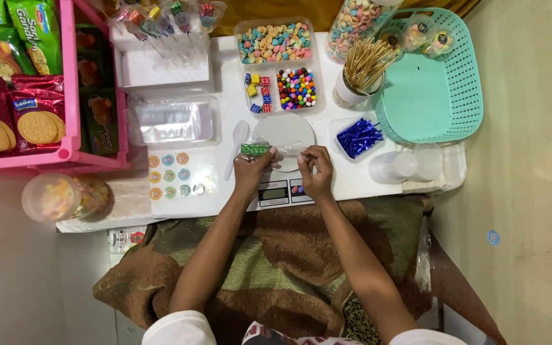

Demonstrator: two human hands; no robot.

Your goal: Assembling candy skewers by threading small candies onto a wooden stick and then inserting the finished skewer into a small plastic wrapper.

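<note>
Both hands are working mid-frame over the scale, left hand pinching a green-filled clear candy bag, right hand gripping its clear end, best keeping it pulled taut above the desk.

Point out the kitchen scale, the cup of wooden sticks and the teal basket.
kitchen scale (285,131), head view, on its round white platform.
cup of wooden sticks (367,61), head view, on the stick bundle.
teal basket (426,96), head view, on its bare floor.
</note>
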